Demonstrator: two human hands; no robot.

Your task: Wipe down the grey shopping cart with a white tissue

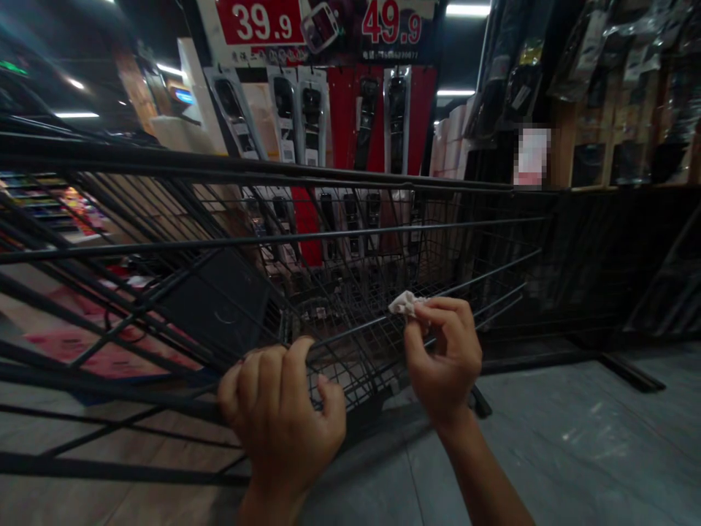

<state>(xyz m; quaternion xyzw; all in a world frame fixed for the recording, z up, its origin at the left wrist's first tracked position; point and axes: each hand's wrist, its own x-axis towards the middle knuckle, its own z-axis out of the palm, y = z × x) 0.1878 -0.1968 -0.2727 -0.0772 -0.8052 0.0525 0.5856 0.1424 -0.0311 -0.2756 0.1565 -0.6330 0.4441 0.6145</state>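
Note:
A dark wire rack (339,235) with several bars stretches across the view, slanted. My left hand (285,416) has its fingers curled over one of its lower bars at the centre left, the thumb pointing up. To the right, my right hand (446,358) pinches a crumpled white cloth or tissue (406,302) between thumb and fingertips. The white piece lies against a thin bar of the rack. Whether the fingers of my right hand also touch the bar cannot be made out.
Packaged goods (396,109) hang behind the rack under red price signs (260,22). A dark panel (219,299) and pink packages (115,351) are at the left. Grey tiled floor (591,438) lies lower right, with a dark stand foot (632,372) on it.

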